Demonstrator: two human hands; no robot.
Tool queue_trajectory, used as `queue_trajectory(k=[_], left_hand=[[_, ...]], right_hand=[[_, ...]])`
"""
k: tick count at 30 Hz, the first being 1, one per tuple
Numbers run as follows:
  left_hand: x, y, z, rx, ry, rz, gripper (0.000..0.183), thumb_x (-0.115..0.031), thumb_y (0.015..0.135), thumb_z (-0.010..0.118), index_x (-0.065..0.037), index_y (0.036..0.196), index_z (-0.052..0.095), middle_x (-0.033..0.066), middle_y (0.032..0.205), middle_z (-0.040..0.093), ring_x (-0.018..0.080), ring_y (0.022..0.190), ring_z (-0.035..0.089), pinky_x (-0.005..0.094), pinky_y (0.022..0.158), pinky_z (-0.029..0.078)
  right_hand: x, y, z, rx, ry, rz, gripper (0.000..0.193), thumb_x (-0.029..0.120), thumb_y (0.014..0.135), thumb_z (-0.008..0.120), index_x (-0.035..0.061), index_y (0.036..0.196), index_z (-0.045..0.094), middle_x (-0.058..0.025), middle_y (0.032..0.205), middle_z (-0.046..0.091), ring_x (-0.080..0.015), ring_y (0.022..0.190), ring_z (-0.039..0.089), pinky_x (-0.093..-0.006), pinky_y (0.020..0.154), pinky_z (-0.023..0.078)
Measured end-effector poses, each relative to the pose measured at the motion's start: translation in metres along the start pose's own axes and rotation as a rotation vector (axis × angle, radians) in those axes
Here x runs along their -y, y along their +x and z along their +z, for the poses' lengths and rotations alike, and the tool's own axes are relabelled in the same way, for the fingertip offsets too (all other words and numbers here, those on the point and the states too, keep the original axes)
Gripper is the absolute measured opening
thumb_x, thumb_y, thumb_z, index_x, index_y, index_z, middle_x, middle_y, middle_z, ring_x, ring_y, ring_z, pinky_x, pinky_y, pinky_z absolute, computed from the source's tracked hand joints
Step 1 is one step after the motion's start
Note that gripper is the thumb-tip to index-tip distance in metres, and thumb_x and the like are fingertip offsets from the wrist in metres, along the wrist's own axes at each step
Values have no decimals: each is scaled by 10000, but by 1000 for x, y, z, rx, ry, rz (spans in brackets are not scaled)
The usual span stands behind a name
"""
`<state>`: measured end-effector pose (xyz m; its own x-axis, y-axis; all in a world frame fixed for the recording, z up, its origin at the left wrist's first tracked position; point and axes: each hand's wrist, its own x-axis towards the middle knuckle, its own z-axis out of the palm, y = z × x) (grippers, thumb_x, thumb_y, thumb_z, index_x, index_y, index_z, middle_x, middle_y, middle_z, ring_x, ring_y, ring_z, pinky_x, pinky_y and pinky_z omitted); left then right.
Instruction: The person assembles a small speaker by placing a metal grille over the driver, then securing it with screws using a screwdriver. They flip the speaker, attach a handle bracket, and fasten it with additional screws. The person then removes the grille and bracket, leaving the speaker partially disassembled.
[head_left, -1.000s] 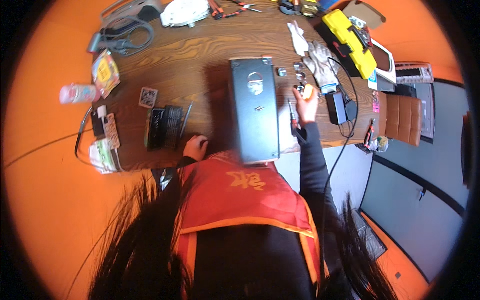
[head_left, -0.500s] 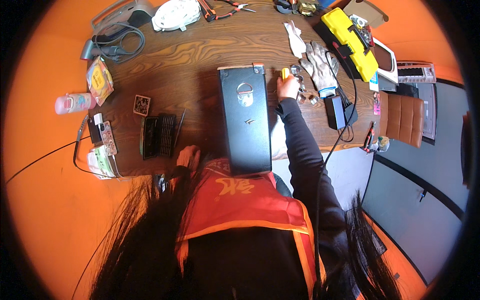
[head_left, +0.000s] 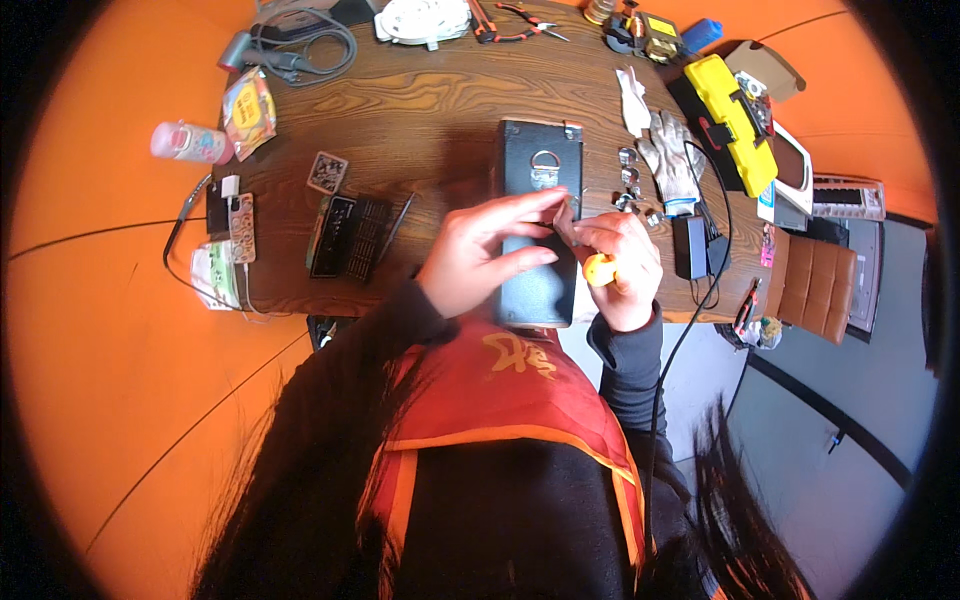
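Observation:
A long black case (head_left: 535,290) lies lengthwise before me, a metal D-ring (head_left: 545,168) on its upper face. Over it, my right hand (head_left: 630,285) is closed on a yellow-handled tool (head_left: 600,269); the rounded handle end shows, its working end does not. My left hand (head_left: 465,255) reaches in from the left, fingers stretched and apart, fingertips close to the right hand's. A small dark reddish piece (head_left: 565,222) sits between the fingertips; I cannot make out what it is. Several small shiny metal parts (head_left: 629,178) lie right of the case.
Left of the case are a black bit set (head_left: 350,237), a thin pen-like tool (head_left: 398,225) and a small box of parts (head_left: 328,172). Work gloves (head_left: 672,160), a black power adapter (head_left: 690,246) and a yellow toolbox (head_left: 735,125) lie right. A black cable (head_left: 722,215) hangs along the right side.
My right hand has brought the yellow-handled tool from beside the metal parts back over the case. My left hand has risen from the table's near edge to meet it. The whole view has shifted.

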<state>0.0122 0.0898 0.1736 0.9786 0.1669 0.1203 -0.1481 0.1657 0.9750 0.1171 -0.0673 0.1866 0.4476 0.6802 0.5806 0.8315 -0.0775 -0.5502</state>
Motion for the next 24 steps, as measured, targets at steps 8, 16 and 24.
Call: queue_trajectory(k=[8,16,24], left_hand=[[5,-5,-8,-51,11,78,329,94,770,614,47,1085,530,115,1078,584,147,938,590,272,830,486],[52,53,-46,-559,77,-72,313,-3,822,615,29,1128,554,95,972,642,123,892,602,249,815,475],[95,72,-56,-539,245,-56,220,-50,813,649,22,1019,626,96,993,620,130,904,595,251,791,484]], right_hand=[[16,3,6,143,300,253,207,-27,691,697,17,870,604,-104,800,598,-202,715,577,-280,653,453],[1,-4,9,6,255,587,338,6,754,663,42,1084,599,-58,791,629,-120,729,587,-245,700,465],[-4,-19,4,16,212,704,317,-5,754,657,41,1062,600,-60,788,614,-121,714,577,-240,680,458]])
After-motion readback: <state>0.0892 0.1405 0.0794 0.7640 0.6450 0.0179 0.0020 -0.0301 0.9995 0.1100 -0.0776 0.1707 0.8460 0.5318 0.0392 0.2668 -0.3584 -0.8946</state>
